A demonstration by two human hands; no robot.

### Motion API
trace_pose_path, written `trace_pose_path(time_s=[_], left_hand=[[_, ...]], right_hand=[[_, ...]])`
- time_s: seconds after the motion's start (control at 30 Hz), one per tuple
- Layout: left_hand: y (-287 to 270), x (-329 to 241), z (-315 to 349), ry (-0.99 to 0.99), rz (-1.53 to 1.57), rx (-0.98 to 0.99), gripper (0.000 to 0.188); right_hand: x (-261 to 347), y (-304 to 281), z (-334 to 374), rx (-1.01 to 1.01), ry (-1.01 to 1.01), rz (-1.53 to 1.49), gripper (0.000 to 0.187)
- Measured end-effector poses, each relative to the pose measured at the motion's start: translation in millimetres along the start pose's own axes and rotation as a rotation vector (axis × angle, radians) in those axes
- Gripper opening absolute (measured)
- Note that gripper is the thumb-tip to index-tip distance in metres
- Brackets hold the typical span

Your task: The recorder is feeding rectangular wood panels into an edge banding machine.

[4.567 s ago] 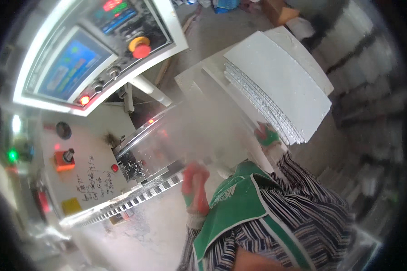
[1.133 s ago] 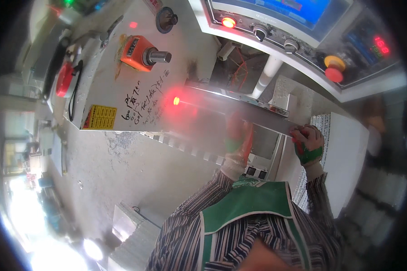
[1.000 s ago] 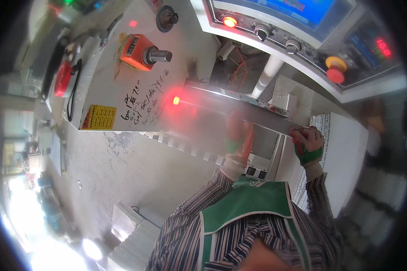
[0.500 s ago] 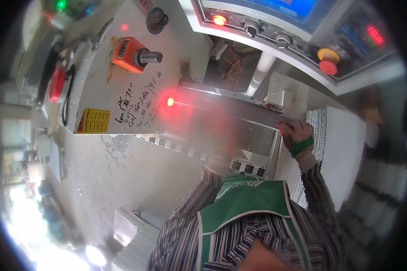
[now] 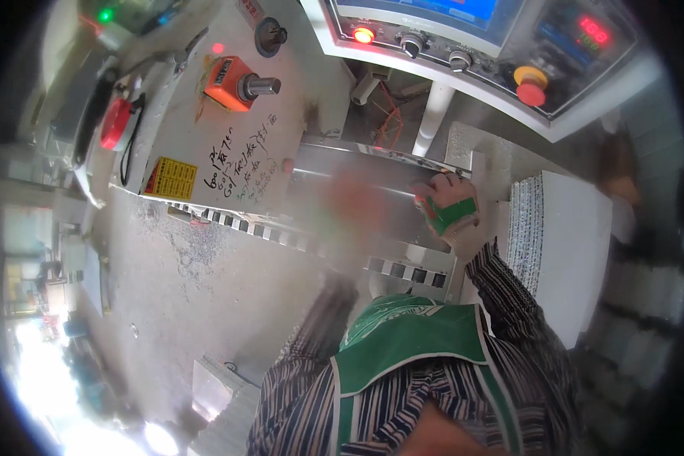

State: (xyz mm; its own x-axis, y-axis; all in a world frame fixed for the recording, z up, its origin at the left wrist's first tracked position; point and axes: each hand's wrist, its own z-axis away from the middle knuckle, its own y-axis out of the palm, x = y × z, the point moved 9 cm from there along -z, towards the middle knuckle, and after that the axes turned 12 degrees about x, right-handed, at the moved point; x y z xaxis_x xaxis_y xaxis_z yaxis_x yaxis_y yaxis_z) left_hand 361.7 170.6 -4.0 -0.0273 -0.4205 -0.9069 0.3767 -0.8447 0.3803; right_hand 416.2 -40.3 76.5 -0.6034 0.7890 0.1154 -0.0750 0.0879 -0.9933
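Note:
Over the machine bed, my left hand (image 5: 349, 205) is smeared by motion, so its fingers and anything in them do not show. It is over the left part of a flat grey panel (image 5: 393, 182). My right hand (image 5: 450, 207), with a green wrap across it, is at the panel's right part, its fingers bent round the edge. A bright line runs along the panel between the two hands. Below them lies a rail of black and white blocks (image 5: 408, 272).
A white machine housing with handwriting (image 5: 228, 171) stands at the left, bearing an orange dial unit (image 5: 232, 83). Above right hangs a control panel with a red stop button (image 5: 531, 93). Stacked white boards (image 5: 566, 243) stand at the right.
My right hand has moved left along the bed, and the panel appears to have shifted left with it. My left hand has moved slightly left, still blurred. The red glow beside the housing has dimmed.

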Motion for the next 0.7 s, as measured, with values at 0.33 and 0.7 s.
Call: trace_pose_path(time_s=[0.33, 0.7], left_hand=[[9, -9, 0, -0.04, -0.042, 0.125, 0.042], [-16, 50, 58, 0.064, 0.687, 0.334, 0.033]], right_hand=[[37, 5, -28, -0.08, -0.105, 0.028, 0.035], [81, 38, -77, -0.043, -0.188, -0.019, 0.033]])
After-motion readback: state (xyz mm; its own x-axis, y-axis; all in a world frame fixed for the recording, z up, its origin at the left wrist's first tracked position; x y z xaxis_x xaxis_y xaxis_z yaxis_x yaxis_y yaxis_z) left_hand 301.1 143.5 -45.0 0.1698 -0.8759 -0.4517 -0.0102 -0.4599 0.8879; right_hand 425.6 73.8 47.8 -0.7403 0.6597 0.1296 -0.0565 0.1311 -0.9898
